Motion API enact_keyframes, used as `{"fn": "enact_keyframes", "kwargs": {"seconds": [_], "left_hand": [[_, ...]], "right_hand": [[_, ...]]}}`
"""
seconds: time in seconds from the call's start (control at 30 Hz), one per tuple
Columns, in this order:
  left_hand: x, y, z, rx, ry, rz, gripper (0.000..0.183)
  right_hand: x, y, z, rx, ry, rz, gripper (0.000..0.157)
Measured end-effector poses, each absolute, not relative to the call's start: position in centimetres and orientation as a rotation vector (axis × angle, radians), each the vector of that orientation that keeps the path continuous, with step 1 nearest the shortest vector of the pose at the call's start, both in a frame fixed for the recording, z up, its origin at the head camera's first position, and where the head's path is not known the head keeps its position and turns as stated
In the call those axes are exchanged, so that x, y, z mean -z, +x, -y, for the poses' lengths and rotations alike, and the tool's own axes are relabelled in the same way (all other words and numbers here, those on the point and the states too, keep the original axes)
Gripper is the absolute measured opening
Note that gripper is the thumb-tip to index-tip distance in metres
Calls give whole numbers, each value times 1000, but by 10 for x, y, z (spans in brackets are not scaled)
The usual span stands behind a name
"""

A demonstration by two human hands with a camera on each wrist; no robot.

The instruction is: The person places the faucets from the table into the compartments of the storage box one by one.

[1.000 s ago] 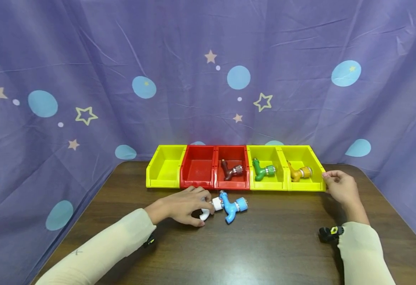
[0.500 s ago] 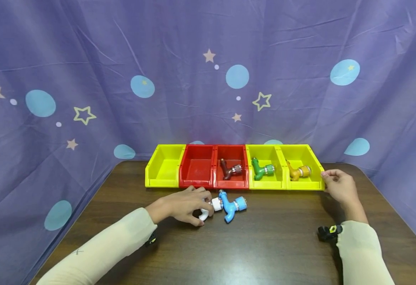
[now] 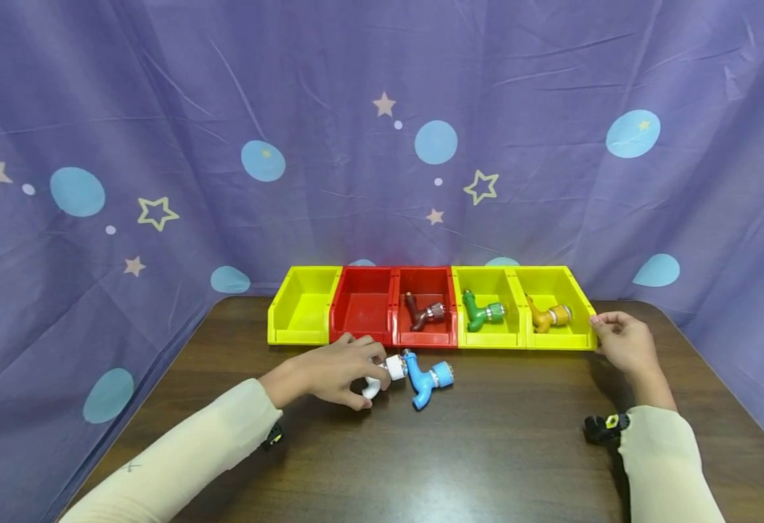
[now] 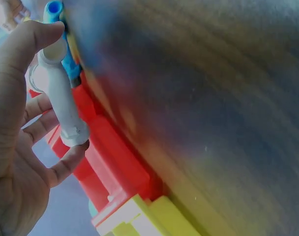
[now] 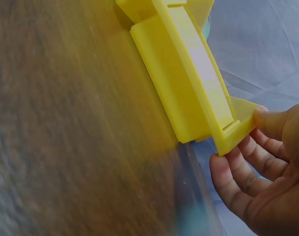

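Note:
My left hand (image 3: 336, 372) grips a white tap (image 3: 395, 367) between thumb and fingers, just in front of the red bins. In the left wrist view the white tap's body (image 4: 63, 103) lies across the fingers, with the thumb over one end. Close to its right on the table lies a blue tap (image 3: 424, 381). My right hand (image 3: 629, 352) pinches the side edge of the rightmost yellow bin (image 3: 561, 342); thumb and fingers show on the bin's corner in the right wrist view.
Five joined bins stand in a row at the back. A brown tap (image 3: 424, 314) sits in the right red bin, a green tap (image 3: 483, 312) in the yellow one beside it, a yellow-orange tap (image 3: 545, 316) in the last. Behind hangs a purple curtain (image 3: 330, 145).
The left hand has shifted slightly left and up in the head view with the white tap. My right hand stays on the bin's edge, and the blue tap has not moved.

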State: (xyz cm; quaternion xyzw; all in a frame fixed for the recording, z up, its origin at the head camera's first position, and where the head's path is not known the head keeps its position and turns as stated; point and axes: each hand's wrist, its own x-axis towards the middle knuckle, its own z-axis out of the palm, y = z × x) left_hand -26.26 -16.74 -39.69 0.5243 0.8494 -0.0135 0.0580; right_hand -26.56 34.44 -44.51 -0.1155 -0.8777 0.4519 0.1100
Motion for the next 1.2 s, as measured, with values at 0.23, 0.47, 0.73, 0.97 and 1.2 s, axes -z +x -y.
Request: {"fn": "enact_keyframes", "kwargs": {"seconds": [0.23,0.47,0.73,0.97,1.2], "left_hand": [[389,-271,175,29,1563,-2655,34],[380,-286,183,-61,1515,-2731,34],[373,-305,190,-75,1454,-2790,39],[368,-321,189,-5,1407,-2803,40],[364,-332,191,44,1365,-2810,39]], "right_hand": [[448,-265,-346,-1321,-336,2569,46],[449,-263,-346,-1332,-335,2561,47],[449,-264,-346,-1334,-357,2559,48],[448,-264,-345,-1334,-349,2564,49],[447,-264,-345,-1331,-320,2565,48]]}}
